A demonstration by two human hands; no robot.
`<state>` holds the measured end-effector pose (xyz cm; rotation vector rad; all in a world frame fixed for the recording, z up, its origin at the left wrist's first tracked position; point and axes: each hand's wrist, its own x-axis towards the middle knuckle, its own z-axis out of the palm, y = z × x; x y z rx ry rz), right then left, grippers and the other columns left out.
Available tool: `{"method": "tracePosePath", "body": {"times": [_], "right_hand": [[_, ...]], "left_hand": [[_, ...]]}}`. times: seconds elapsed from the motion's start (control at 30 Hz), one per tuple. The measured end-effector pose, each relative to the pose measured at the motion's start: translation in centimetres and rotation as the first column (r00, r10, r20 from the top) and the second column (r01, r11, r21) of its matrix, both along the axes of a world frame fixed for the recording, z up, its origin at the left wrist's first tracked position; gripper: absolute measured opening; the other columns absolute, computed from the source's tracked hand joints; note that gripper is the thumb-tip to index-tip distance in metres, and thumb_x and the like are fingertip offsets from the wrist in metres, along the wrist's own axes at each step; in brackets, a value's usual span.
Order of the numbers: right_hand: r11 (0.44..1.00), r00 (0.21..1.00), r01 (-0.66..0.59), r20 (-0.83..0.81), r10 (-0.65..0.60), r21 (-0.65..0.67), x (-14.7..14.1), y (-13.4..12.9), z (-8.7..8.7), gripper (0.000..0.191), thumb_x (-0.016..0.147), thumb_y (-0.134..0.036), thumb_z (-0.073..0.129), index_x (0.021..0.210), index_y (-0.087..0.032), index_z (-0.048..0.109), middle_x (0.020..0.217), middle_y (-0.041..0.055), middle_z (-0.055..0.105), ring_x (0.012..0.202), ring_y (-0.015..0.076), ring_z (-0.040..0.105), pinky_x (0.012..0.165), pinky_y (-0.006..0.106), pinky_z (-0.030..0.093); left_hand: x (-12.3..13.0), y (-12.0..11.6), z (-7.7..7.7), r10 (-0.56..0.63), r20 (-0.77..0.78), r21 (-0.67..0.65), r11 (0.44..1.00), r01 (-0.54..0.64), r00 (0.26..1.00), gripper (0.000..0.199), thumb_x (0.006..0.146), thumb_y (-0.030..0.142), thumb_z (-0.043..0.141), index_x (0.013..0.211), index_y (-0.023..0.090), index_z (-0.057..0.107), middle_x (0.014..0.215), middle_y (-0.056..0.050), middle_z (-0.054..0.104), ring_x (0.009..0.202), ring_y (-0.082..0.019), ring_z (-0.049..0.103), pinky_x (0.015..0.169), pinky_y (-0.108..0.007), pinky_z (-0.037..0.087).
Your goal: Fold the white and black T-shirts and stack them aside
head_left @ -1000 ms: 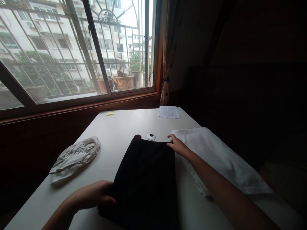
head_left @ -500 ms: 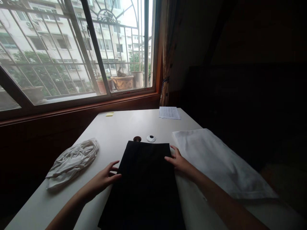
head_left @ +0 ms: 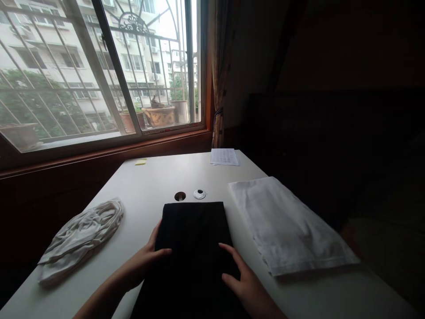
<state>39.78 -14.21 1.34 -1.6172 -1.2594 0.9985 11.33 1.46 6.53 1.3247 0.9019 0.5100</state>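
A flat black cloth (head_left: 192, 266) lies lengthwise on the white table (head_left: 159, 177), its near end cut off by the bottom of the view. At its left edge is my left hand (head_left: 151, 252), thumb on top of the cloth and fingers partly hidden at the side. My right hand (head_left: 241, 277) rests on the right edge, thumb and index finger spread apart on the fabric. To the left lies a bunched white cloth (head_left: 83, 239). A folded white cloth (head_left: 285, 226) lies flat on the right.
Beyond the black cloth are a round hole (head_left: 180, 196) in the tabletop and a white ring-shaped cover (head_left: 199, 194). Printed papers (head_left: 225, 157) and yellow sticky notes (head_left: 141, 162) lie at the far edge. A barred window (head_left: 133, 66) and a curtain (head_left: 219, 79) stand behind.
My right hand has moved nearer along the black cloth's right edge. My left hand now reaches further around the left edge. The whole view has shifted slightly.
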Motion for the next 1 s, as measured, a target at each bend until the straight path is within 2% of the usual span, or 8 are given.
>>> {"method": "tracePosePath", "body": {"times": [0.17,0.33,0.5,0.6,0.67,0.8,0.9,1.0], "right_hand": [[0.999,0.999,0.036,-0.008,-0.036,0.003,2.5,-0.2,2.3,0.068,0.083,-0.025,0.055,0.150,-0.035,0.047,0.157,0.0004,0.047,0.147,0.0267,0.040,0.124,0.054,0.025],[0.999,1.000,0.025,0.000,-0.025,0.029,6.7,-0.5,6.9,0.067,0.085,-0.031,0.058,0.151,-0.035,0.047,0.160,0.0003,0.044,0.149,0.0287,0.037,0.124,0.053,0.027],[0.995,0.994,0.061,0.086,-0.067,0.074,12.5,-0.5,12.2,0.066,0.091,-0.041,0.060,0.154,-0.036,0.043,0.161,0.0004,0.043,0.148,0.0325,0.038,0.122,0.054,0.031],[0.988,0.982,0.091,0.155,-0.110,0.127,17.7,0.0,14.7,0.068,0.088,-0.044,0.066,0.153,-0.040,0.044,0.161,-0.0030,0.042,0.149,0.0330,0.035,0.124,0.052,0.029],[0.981,0.974,0.134,0.162,-0.157,0.144,21.9,0.5,15.5,0.069,0.087,-0.043,0.068,0.151,-0.041,0.046,0.159,-0.0036,0.045,0.148,0.0336,0.037,0.123,0.050,0.032],[0.977,0.963,0.191,0.172,-0.205,0.096,30.5,1.6,14.3,0.075,0.081,-0.044,0.073,0.151,-0.041,0.047,0.155,-0.0013,0.050,0.143,0.0357,0.044,0.119,0.051,0.039],[0.973,0.957,0.213,0.180,-0.226,0.091,34.8,1.9,11.2,0.074,0.076,-0.040,0.075,0.146,-0.039,0.053,0.155,-0.0019,0.049,0.144,0.0343,0.043,0.122,0.049,0.033],[0.982,0.970,0.184,0.153,-0.188,0.034,36.6,1.7,7.8,0.073,0.077,-0.040,0.071,0.148,-0.037,0.052,0.154,0.0006,0.051,0.141,0.0340,0.047,0.121,0.050,0.036]], "left_hand": [[0.7,-1.9,-0.7,0.033,0.054,0.024,0.999,-0.035,0.998,0.112,0.081,0.039,0.078,0.162,0.042,0.000,0.173,0.002,0.008,0.156,-0.032,0.019,0.126,-0.046,0.028],[4.0,-3.6,1.2,0.018,0.155,0.043,0.999,-0.025,0.988,0.115,0.082,0.037,0.079,0.162,0.042,-0.005,0.171,-0.001,0.019,0.155,-0.033,0.022,0.125,-0.048,0.030],[10.9,-3.5,4.2,0.010,0.362,0.090,0.995,-0.045,0.932,0.113,0.085,0.029,0.077,0.162,0.041,-0.006,0.170,-0.003,0.022,0.153,-0.033,0.028,0.125,-0.049,0.029],[16.5,-2.5,5.6,-0.037,0.486,0.093,0.996,-0.009,0.873,0.119,0.084,0.021,0.077,0.161,0.041,-0.011,0.169,-0.006,0.026,0.148,-0.033,0.038,0.122,-0.051,0.034],[20.5,-1.8,6.1,-0.053,0.549,0.098,0.995,-0.001,0.834,0.120,0.082,0.017,0.076,0.161,0.040,-0.011,0.167,-0.007,0.029,0.145,-0.031,0.043,0.120,-0.049,0.036],[27.9,-0.8,5.0,-0.062,0.604,0.058,0.998,0.034,0.794,0.121,0.078,0.012,0.074,0.162,0.038,-0.010,0.166,-0.008,0.031,0.140,-0.029,0.048,0.116,-0.045,0.042],[31.6,-0.6,2.2,-0.045,0.557,0.023,0.999,0.039,0.829,0.122,0.075,0.009,0.070,0.162,0.035,-0.011,0.165,-0.010,0.031,0.136,-0.028,0.053,0.112,-0.042,0.046],[33.2,-0.5,-0.7,-0.012,0.483,-0.018,1.000,0.023,0.875,0.123,0.072,0.008,0.069,0.162,0.033,-0.012,0.164,-0.012,0.034,0.131,-0.028,0.057,0.108,-0.042,0.050]]}}
